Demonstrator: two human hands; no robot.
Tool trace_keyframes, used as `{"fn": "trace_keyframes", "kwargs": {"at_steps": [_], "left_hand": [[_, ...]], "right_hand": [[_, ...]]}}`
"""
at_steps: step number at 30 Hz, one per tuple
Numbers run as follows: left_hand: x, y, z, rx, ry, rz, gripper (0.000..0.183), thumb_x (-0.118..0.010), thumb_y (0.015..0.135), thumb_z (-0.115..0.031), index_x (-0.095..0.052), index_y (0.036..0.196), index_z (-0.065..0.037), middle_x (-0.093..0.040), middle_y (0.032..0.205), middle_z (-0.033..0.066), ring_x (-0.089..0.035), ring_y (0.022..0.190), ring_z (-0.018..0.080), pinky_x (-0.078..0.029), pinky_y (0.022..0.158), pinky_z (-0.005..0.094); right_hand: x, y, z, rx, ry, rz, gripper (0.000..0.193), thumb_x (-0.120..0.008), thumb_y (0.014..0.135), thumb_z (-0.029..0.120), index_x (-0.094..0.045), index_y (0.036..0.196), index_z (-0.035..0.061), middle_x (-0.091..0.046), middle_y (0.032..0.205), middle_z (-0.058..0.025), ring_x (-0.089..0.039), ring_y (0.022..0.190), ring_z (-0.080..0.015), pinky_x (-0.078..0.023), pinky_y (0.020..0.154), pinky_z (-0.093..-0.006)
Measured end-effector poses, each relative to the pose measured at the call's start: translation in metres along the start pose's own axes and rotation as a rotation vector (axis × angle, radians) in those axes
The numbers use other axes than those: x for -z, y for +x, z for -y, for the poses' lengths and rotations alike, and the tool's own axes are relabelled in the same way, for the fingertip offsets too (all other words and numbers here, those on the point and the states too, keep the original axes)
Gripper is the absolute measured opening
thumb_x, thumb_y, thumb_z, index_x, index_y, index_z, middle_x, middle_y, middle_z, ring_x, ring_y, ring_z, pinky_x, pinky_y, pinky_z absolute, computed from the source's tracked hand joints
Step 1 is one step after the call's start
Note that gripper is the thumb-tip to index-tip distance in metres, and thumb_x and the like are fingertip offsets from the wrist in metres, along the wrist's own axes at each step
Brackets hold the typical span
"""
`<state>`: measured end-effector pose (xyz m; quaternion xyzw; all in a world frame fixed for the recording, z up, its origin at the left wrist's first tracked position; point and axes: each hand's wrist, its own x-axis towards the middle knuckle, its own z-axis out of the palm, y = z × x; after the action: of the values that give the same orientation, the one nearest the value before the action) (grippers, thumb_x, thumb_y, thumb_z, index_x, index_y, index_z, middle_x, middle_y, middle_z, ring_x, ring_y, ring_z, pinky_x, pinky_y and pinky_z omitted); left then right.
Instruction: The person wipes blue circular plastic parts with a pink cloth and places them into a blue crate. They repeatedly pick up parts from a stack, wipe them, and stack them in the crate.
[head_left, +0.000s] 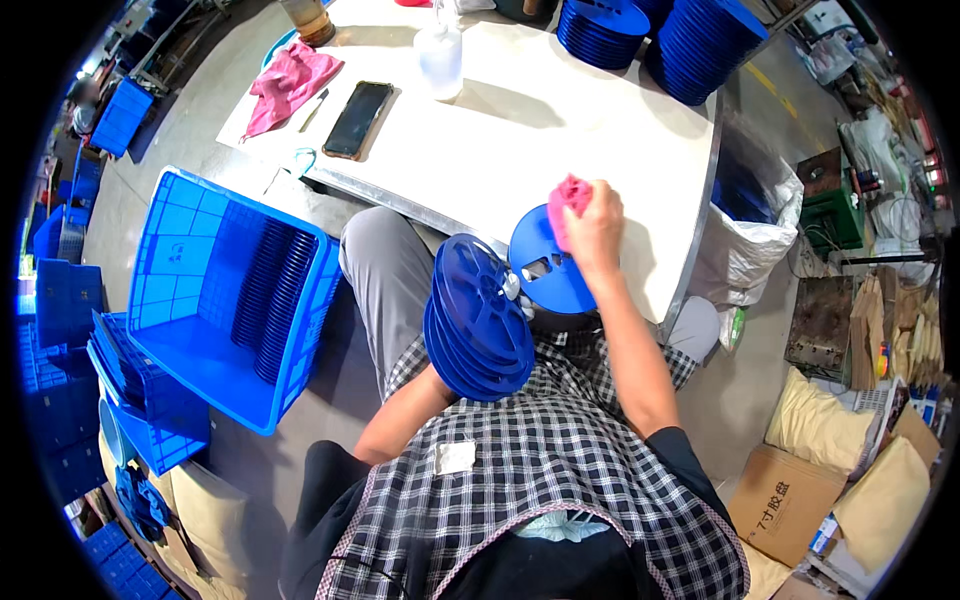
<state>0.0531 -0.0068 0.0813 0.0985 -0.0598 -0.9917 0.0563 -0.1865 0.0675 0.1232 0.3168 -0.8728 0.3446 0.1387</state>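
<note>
Several blue plastic reels (478, 320) are bunched over my lap, tilted, with slots cut in their faces. My left hand (512, 287) grips them from beneath; most of it is hidden, and only white-tipped fingers show between the reels. To the right, one more blue reel disc (545, 290) is tilted up at the table's front edge, touching or close to those fingertips. My right hand (597, 228) is closed around a pink cloth (568, 205), which lies against the upper right rim of that disc.
On the white table (520, 150) are a phone (358, 120), a spray bottle (439, 60), another pink cloth (290, 85) and stacked blue reels (705, 50). A blue crate (190, 250) holding reels stands left. A white sack (740, 250) stands right, a cardboard box (785, 500) lower right.
</note>
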Motion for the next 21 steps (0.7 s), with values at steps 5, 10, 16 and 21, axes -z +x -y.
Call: {"fn": "trace_keyframes", "kwargs": {"at_steps": [5, 10, 16, 21], "left_hand": [[0.002, -0.01, -0.002, 0.003, -0.047, -0.021, 0.043, -0.05, 0.106, -0.026, -0.046, 0.145, -0.007, -0.06, 0.131, 0.0124, -0.06, 0.114, 0.0235, -0.05, 0.1, 0.0364], [0.007, 0.005, 0.006, 0.029, -0.073, -0.032, 0.044, -0.05, 0.107, -0.027, -0.046, 0.145, -0.007, -0.06, 0.132, 0.0125, -0.06, 0.114, 0.0238, -0.05, 0.1, 0.0366], [0.025, 0.008, 0.011, 0.054, 0.211, -0.116, 0.033, -0.055, 0.105, -0.017, -0.051, 0.135, -0.005, -0.06, 0.124, 0.0126, -0.061, 0.105, 0.0232, -0.056, 0.09, 0.0348], [-0.035, 0.013, 0.006, 0.049, -0.015, 0.073, 0.039, -0.054, 0.105, -0.014, -0.047, 0.142, -0.004, -0.059, 0.13, 0.0125, -0.058, 0.116, 0.0237, -0.052, 0.099, 0.0374]], "right_hand": [[0.026, -0.035, 0.043, 0.536, 0.402, 0.499, 0.029, -0.075, 0.075, 0.007, -0.056, 0.097, 0.0065, -0.064, 0.095, -0.0163, -0.064, 0.097, -0.0363, -0.052, 0.089, -0.0452], [0.027, -0.002, -0.029, 0.11, 0.12, 0.08, 0.03, -0.078, 0.077, 0.009, -0.054, 0.095, 0.008, -0.062, 0.091, -0.0138, -0.063, 0.089, -0.0347, -0.054, 0.079, -0.0443], [0.05, -0.088, -0.029, 0.629, 0.274, 0.253, 0.012, -0.067, 0.088, 0.009, -0.056, 0.093, 0.0098, -0.064, 0.092, -0.0065, -0.063, 0.091, -0.0211, -0.052, 0.081, -0.0372], [0.054, -0.067, -0.069, -0.11, 0.21, -0.04, 0.037, -0.074, 0.067, -0.009, -0.057, 0.095, 0.0068, -0.058, 0.091, -0.0093, -0.061, 0.086, -0.0253, -0.055, 0.064, -0.0331]]}}
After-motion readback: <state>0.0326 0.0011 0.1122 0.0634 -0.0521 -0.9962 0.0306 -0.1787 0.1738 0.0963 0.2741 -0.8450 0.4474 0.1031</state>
